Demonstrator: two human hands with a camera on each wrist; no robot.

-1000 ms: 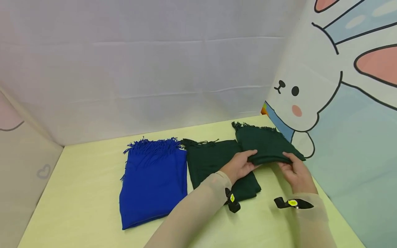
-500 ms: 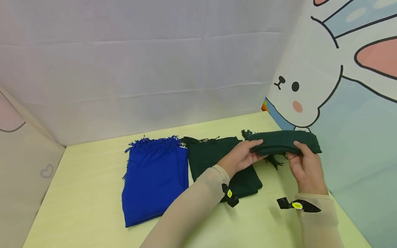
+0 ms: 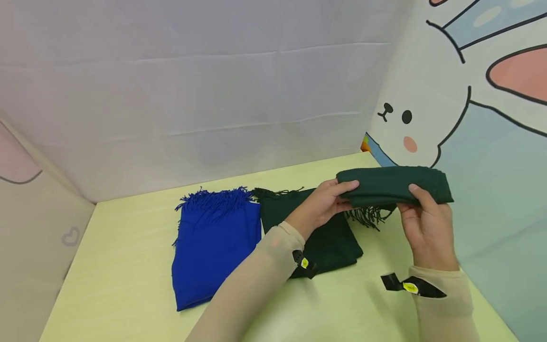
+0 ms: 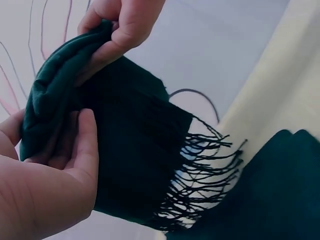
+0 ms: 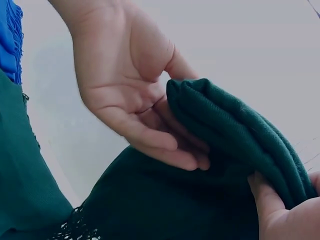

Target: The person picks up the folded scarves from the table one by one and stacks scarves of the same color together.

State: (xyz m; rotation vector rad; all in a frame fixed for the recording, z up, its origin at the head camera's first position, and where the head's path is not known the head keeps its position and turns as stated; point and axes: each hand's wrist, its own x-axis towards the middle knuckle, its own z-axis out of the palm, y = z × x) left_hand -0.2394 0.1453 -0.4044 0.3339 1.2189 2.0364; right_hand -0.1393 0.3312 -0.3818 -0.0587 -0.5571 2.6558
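A dark green fringed scarf (image 3: 395,184), folded into a thick band, is held up over the right side of the table. My left hand (image 3: 320,204) grips its left end, thumb on top and fingers beneath. My right hand (image 3: 430,230) holds the other end in the same way. In the left wrist view, the scarf's layers (image 4: 55,85) stack between thumbs and fingers, and a loose flap with fringe (image 4: 205,170) hangs below. Below my left forearm lies a second dark green scarf (image 3: 331,244), folded flat and partly covered by that arm.
A blue fringed scarf (image 3: 215,242) lies folded flat left of the second green one. The pale yellow table (image 3: 115,266) meets a white cloth backdrop (image 3: 205,95) behind. A rabbit-print cloth (image 3: 483,190) stands close along the right edge.
Both hands have lifted the green scarf and turned its near edge up, so it is now a narrower band with fringe hanging underneath. The hands moved up and the right one slightly right.
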